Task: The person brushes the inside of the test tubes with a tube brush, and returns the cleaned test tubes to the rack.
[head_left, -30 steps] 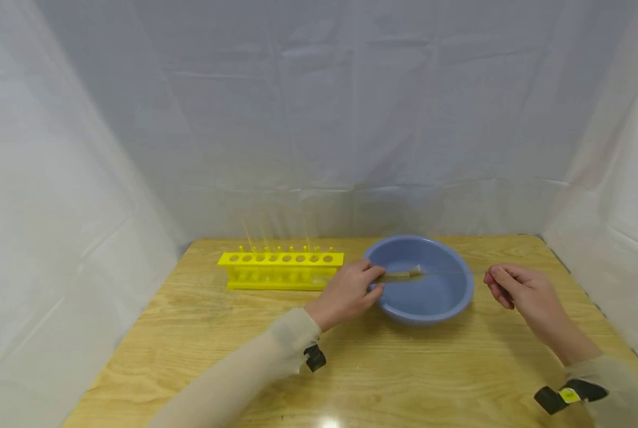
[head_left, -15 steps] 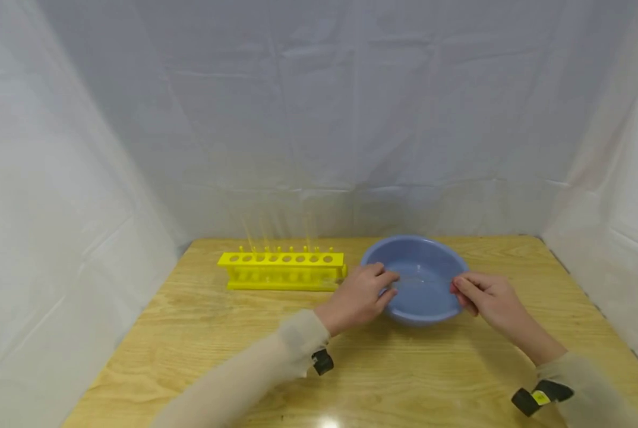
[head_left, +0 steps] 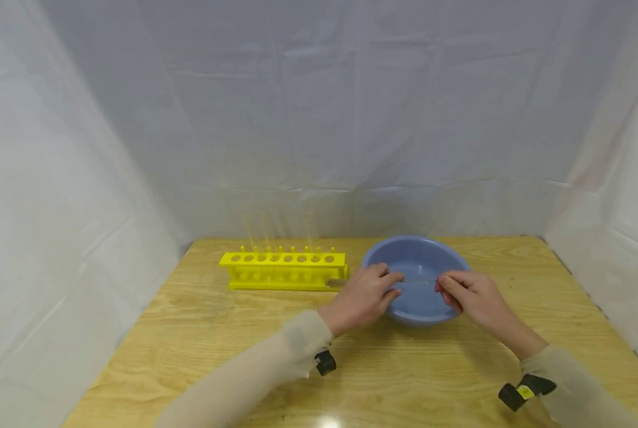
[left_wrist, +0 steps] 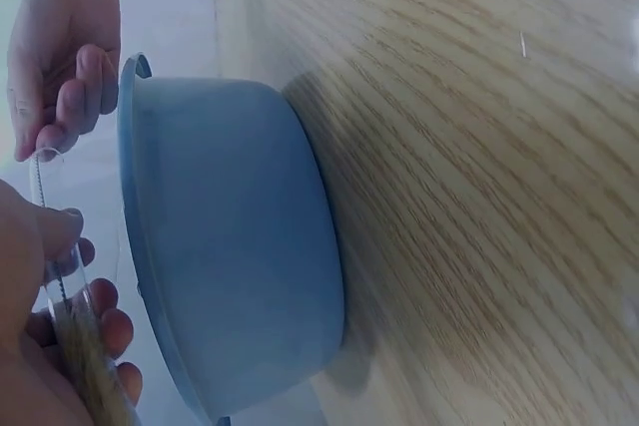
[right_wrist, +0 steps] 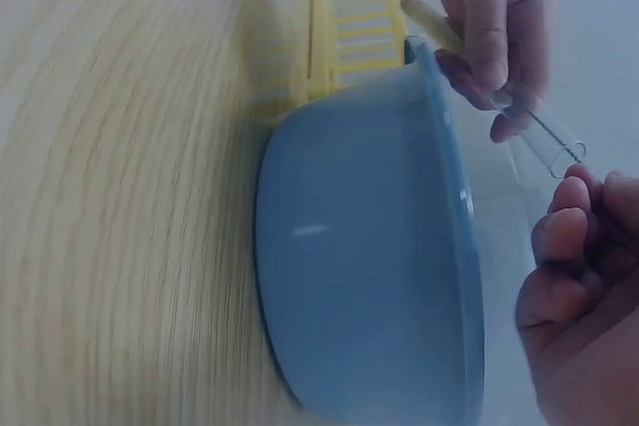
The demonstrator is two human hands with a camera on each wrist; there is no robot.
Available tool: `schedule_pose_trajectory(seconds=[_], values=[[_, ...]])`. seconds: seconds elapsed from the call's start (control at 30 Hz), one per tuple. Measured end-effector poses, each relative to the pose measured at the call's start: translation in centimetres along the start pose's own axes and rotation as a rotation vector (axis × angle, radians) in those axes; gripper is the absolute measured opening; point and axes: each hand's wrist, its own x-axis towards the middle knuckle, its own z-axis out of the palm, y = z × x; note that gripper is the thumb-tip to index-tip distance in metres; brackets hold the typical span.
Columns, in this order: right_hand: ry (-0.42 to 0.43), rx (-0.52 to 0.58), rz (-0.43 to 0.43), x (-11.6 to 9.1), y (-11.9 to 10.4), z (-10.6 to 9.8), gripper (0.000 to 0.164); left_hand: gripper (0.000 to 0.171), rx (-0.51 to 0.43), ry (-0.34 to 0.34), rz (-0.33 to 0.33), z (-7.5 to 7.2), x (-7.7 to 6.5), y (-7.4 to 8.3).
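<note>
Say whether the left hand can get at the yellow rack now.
Probably yes, though not to grasp freely: the left hand is close to the yellow rack and the basin isn't between them, but that hand holds a test tube.

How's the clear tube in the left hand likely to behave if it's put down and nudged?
Slim and round, the clear tube would probably roll on the table. Its thin transparent wall looks glassy, so it may be fragile if it drops or knocks the blue basin.
</note>
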Motion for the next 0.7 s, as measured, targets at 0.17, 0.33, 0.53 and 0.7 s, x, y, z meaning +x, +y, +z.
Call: schedule_pose_trajectory(seconds=[0.17, 0.33, 0.53, 0.7], values=[[-0.049, 0.148, 0.213, 0.2, -0.5, -0.1, 0.043, 0.026, 0.035, 0.048, 0.037, 0.2, -0.1, -0.2], [-0.085, 0.127, 0.237, -0.1, -0.5, -0.1, 0.046, 0.025, 0.041, 0.067, 0.060, 0.5, -0.3, -0.3], [0.037, -0.101, 0.059, -0.9, -0.3, -0.1, 0.033, 0.026, 0.002, 0.034, 0.007, 0.3, -0.4, -0.4], [0.107, -0.148, -0.066, -1.3, -0.3, -0.1, 0.022, 0.024, 0.012, 0.049, 0.031, 0.3, -0.3, -0.4]])
